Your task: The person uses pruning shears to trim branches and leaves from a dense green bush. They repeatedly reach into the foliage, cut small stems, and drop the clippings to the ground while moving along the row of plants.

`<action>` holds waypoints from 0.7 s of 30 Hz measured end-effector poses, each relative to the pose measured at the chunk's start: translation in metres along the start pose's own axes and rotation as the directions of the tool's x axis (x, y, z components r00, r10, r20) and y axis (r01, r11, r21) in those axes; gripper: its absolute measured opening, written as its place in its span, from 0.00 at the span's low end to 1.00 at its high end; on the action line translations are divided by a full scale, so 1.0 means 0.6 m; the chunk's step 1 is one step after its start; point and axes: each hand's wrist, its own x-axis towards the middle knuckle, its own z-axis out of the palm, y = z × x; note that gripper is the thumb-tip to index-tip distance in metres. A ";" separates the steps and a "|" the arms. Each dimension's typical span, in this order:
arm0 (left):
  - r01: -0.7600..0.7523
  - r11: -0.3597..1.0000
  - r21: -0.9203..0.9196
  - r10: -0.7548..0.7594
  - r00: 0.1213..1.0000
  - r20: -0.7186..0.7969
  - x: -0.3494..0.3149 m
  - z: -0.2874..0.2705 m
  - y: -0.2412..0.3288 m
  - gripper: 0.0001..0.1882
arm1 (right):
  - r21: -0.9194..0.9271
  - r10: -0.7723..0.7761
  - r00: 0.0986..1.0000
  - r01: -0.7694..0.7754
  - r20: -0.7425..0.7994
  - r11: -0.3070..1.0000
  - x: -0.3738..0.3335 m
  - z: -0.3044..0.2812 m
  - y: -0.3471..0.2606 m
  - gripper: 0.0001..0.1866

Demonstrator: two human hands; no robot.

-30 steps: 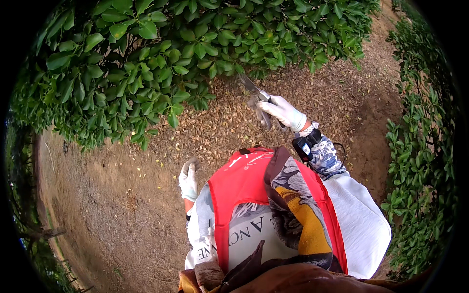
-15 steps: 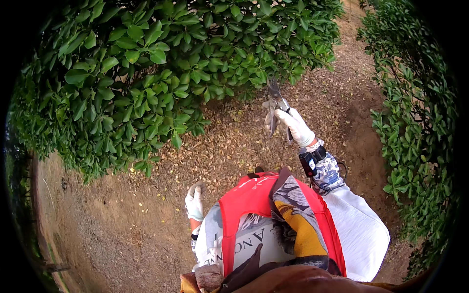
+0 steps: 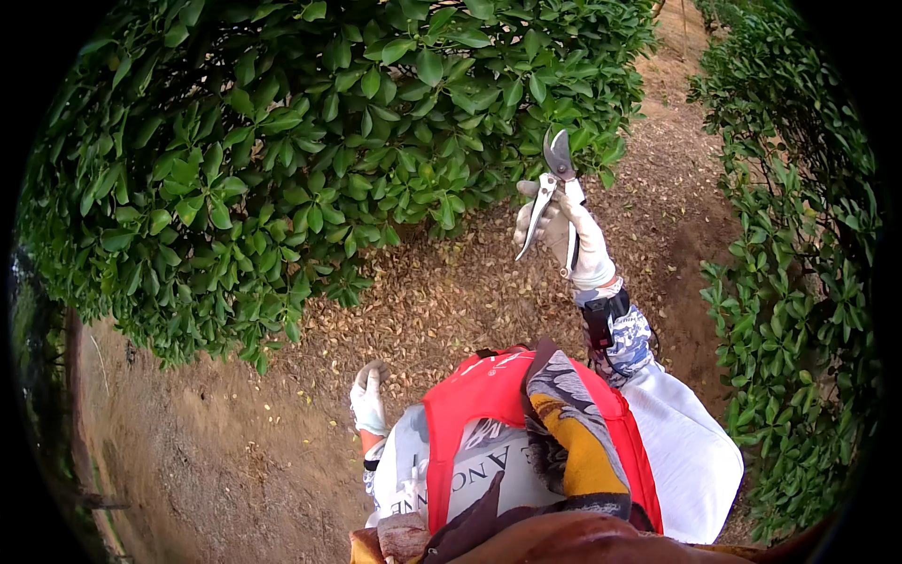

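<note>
My right hand [image 3: 591,249], in a white glove, grips a pair of pruning shears [image 3: 560,158] out in front of me. The blades point away and stand apart, and the pale handles are spread. Beyond them, the blade tips are close to the leaves at the lower right edge of a large green bush [image 3: 395,113]; I cannot tell whether they touch. My left hand [image 3: 367,397], gloved too, hangs low by my left side. Its fingers look loosely extended, and nothing shows in it.
A second leafy hedge [image 3: 789,263] runs along the right side. Dry fallen leaves [image 3: 451,291] cover the ground below the bush, with brown soil [image 3: 235,451] to the left. A dark device [image 3: 601,324] is strapped to my right wrist. I wear a red vest [image 3: 479,395].
The pruning shears have turned, with their blades and handles now showing more broadly and apart. My right hand has shifted slightly right. The view of the bush has moved a little.
</note>
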 end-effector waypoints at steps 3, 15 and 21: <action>0.018 1.000 -0.007 -0.018 1.000 0.024 0.011 0.062 0.020 0.19 | 0.013 -0.043 0.998 0.042 0.056 0.999 0.006 -0.010 -0.037 0.39; 0.066 0.998 0.000 -0.066 0.998 -0.005 0.025 0.207 0.029 0.18 | -0.151 0.405 0.914 -0.400 0.002 0.904 0.046 -0.117 -0.129 0.34; 0.100 0.994 0.040 -0.100 0.995 0.007 0.031 0.218 0.026 0.20 | -0.190 0.402 0.915 -0.401 -0.035 0.896 0.042 -0.125 -0.139 0.34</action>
